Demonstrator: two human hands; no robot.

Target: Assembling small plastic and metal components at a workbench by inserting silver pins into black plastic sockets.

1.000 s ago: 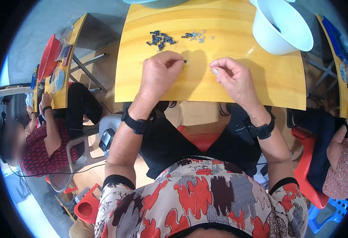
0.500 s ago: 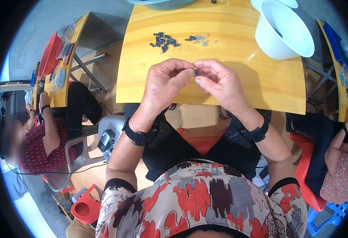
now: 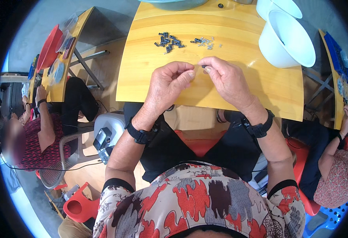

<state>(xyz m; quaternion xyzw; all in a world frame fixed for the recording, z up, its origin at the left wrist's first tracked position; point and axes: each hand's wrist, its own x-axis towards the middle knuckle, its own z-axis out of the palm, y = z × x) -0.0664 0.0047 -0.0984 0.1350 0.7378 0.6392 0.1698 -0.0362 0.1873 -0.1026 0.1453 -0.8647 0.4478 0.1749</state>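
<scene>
While the hands were pressed together a moment ago, they're now easing apart over the yellow wooden worktop (image 3: 237,83): right hand (image 3: 227,79) pinching a small dark metal piece (image 3: 203,66), left hand (image 3: 170,81) curling loosely, seemingly holding nothing, so probably mid-assembly.

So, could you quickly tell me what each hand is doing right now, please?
Left hand: fingers pinched together, contents cannot be told.
Right hand: pinching a small dark part.
</scene>
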